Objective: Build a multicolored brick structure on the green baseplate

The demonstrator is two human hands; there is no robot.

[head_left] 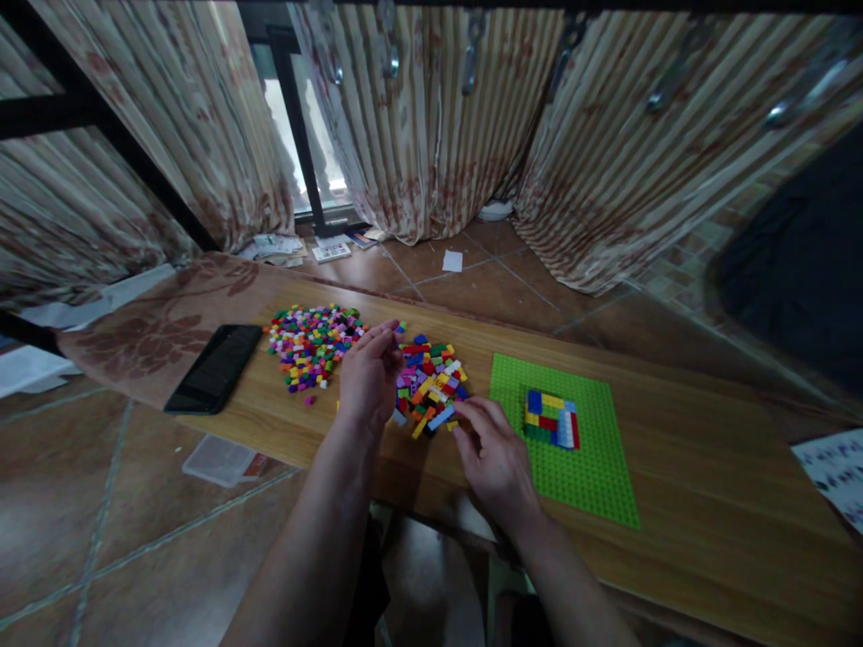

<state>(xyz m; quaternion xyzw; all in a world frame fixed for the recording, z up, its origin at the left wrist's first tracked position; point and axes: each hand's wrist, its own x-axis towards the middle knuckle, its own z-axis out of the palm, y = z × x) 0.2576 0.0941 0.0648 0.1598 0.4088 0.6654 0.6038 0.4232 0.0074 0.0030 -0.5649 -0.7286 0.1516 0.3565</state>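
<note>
My left hand (369,376) stands on its edge between two heaps of toy bricks, fingers stretched out and slightly curved, holding nothing I can see. To its left lies a heap of small mixed bricks (306,346); to its right is a heap of larger bricks (424,382). My right hand (497,456) reaches to the near right side of the larger heap. Its thumb and forefinger are apart, their tips close to a light blue brick (441,417); whether they touch it is unclear. Right of this hand, a small rectangular brick structure (551,420) sits on a green baseplate (593,481).
A black phone (214,368) lies at the wooden table's (701,449) left end, beside a brown patterned cloth (182,323). A clear plastic box (221,458) is on the floor below. A printed sheet (836,472) lies at the far right. Curtains (431,126) hang behind the table.
</note>
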